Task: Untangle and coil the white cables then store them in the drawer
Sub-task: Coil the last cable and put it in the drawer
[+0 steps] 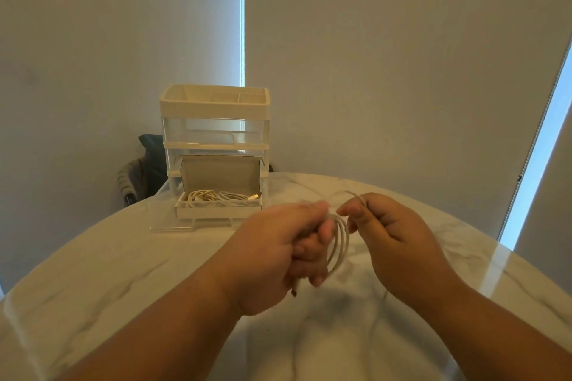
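Observation:
My left hand (278,254) grips a white cable (339,244) wound in several loops, held above the marble table. A connector end pokes out below that hand. My right hand (390,232) pinches the free end of the same cable just right of the loops. Behind them stands a clear organizer (215,133) with its bottom drawer (167,219) pulled open. Inside the drawer sits a small open box (216,212) holding other coiled white cables (219,197).
The round marble table (123,272) carries the organizer at its far left edge. A dark chair with cloth draped on it (142,170) stands behind the table. Blinds cover the windows beyond.

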Demonstrator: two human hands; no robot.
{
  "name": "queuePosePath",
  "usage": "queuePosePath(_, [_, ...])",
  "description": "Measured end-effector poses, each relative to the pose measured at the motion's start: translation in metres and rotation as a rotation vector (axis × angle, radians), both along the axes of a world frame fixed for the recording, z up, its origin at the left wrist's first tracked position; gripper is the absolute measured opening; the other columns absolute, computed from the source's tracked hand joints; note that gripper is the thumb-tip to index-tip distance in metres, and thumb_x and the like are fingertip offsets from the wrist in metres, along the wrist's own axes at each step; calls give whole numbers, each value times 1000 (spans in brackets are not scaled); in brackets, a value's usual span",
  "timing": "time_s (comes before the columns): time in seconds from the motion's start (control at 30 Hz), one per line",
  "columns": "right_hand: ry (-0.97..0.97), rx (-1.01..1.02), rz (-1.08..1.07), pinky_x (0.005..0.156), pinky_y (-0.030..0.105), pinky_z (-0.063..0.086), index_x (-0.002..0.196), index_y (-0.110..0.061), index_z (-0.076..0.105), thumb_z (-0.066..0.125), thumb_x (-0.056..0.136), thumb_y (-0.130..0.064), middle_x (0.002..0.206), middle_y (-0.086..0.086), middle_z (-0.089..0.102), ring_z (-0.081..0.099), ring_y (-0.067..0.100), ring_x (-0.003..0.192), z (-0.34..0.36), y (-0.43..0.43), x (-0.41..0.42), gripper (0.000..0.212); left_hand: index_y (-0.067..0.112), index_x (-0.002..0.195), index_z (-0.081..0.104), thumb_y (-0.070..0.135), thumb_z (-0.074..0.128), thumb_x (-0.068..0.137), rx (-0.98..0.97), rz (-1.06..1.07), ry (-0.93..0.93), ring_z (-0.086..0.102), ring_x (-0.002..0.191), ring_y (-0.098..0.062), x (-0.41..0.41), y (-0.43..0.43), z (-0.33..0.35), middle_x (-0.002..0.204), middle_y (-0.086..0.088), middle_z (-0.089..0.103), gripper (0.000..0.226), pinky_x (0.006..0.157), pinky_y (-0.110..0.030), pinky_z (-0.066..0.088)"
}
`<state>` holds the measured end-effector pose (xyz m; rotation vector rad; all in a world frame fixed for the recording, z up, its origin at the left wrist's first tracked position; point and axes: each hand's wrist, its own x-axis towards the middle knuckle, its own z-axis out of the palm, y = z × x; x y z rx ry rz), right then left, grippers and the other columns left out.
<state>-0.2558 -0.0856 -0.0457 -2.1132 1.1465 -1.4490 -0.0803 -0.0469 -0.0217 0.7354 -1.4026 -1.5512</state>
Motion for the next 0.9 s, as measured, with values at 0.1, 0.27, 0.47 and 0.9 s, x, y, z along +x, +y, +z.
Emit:
queuePosePath(0.1, [39, 149, 47, 56, 13, 38, 69, -46, 62, 44, 103, -33, 61, -13, 58, 50, 1, 56, -9, -4, 4, 41, 14, 59, 55, 31, 47, 85, 58, -19, 278, 22, 41, -11, 5, -3, 6, 47, 6, 20, 32, 47, -27, 38])
queuePosePath(0.27, [-104, 404, 183, 53, 23, 36, 84, -37, 72, 44, 104, -31, 61, -3, 49, 41, 11, 55, -18, -4, 12, 34, 15, 57, 53, 29, 48, 86, 76, 90, 401, 21, 36, -9, 13, -10, 7, 46, 8, 19, 33, 44, -26, 32])
queuePosePath(0.47, [-628, 782, 393, 51, 34, 47, 97, -2, 64, 44, 101, -10, 62, 9, 44, 44, 19, 49, -13, -3, 16, 22, 15, 60, 51, 28, 43, 96, 86, 169, 429, 21, 36, -8, 19, -17, 4, 45, 8, 21, 39, 44, -26, 31])
queuePosePath(0.9, [-230, 773, 307, 42, 24, 27, 91, -18, 74, 46, 102, -6, 67, 7, 54, 38, 14, 45, -36, -8, 21, 33, 14, 67, 58, 27, 44, 96, 144, 245, 672, 24, 43, -9, 28, -20, 9, 52, 8, 24, 35, 51, -27, 34])
